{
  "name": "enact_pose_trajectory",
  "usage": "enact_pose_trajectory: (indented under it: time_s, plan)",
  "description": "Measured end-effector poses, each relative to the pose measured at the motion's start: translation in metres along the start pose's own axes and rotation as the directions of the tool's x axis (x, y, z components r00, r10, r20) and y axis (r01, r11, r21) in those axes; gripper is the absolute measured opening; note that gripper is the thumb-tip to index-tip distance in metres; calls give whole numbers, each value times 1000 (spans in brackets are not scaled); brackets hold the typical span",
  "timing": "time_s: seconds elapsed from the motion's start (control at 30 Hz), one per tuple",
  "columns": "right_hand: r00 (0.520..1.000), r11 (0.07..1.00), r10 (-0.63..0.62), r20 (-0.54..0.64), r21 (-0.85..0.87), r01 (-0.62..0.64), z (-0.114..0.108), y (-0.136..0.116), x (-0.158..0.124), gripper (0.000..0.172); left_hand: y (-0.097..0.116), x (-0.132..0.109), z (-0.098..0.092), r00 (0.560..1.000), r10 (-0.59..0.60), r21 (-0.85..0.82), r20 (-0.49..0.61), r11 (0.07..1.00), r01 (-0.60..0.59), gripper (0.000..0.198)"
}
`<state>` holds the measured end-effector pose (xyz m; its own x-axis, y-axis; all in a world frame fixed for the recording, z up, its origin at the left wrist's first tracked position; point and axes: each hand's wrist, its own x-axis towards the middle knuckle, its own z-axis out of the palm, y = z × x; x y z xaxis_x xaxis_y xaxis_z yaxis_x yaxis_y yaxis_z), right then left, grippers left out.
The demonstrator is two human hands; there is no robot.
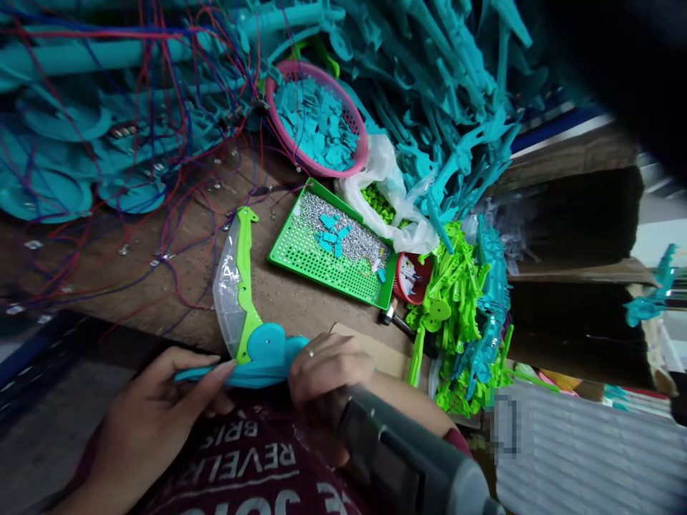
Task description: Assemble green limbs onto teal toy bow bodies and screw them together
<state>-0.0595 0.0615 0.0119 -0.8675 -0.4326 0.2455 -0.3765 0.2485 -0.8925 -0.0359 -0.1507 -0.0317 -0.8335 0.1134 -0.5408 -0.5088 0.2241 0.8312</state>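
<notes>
While my left hand (161, 400) pinches the teal tail of the toy piece (252, 336) from below, my right hand (327, 368) is curled over its round teal hub, so the green arm with its clear blade stands up off the desk (300, 300) edge, steady against my lap. A grey power tool (397, 450) lies under my right wrist. Further out, the green tray (300, 250) keeps screws close; beyond it sit the pink basket (279, 129) of chips and tangled red and blue wires (134, 143).

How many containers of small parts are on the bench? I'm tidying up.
3: a round pink plastic basket of teal chips at the back, a green perforated tray of screws mid-bench, a small red cup right of it. Others may be buried.
</notes>
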Motion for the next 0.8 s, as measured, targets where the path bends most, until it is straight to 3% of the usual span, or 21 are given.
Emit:
enact_pose_trajectory:
  time_s: [0.07,0.1,0.17,0.23,0.27,0.3,0.4,0.6,0.7,0.8]
  plan:
    - [988,960,-119,94,264,90,-20,-2,20,18,-4,0,-2,998,-37,-20,42,999,38,40]
    - [991,931,-124,52,351,99,-30,-1,32,20,-7,1,-4,997,-55,-28,54,998,57,42]
    - [967,937,-52,-250,324,134,-45,7,55,26,-12,2,-6,996,-77,-37,52,996,79,43]
    - [810,969,-11,-586,195,154,-56,25,76,28,-13,1,-6,997,-72,-44,34,996,74,45]
    - [723,983,7,-691,138,122,-59,35,83,30,-12,0,-4,998,-68,-41,8,997,69,45]
    - [669,992,29,-742,104,72,-60,46,89,32,-9,-1,-2,998,-66,-37,-19,997,65,45]
    - [680,995,87,-728,97,-24,-62,67,93,37,0,-6,4,993,-67,-34,-97,997,64,42]
    - [716,985,136,-685,171,-24,-58,77,84,35,12,-10,9,987,-49,1,-153,999,50,38]
    - [724,981,147,-674,195,-17,-56,81,86,36,4,-8,6,988,-32,19,-150,999,35,37]
    - [719,978,140,-680,207,6,-57,73,91,36,-21,-4,-1,986,58,81,-155,996,-46,37]
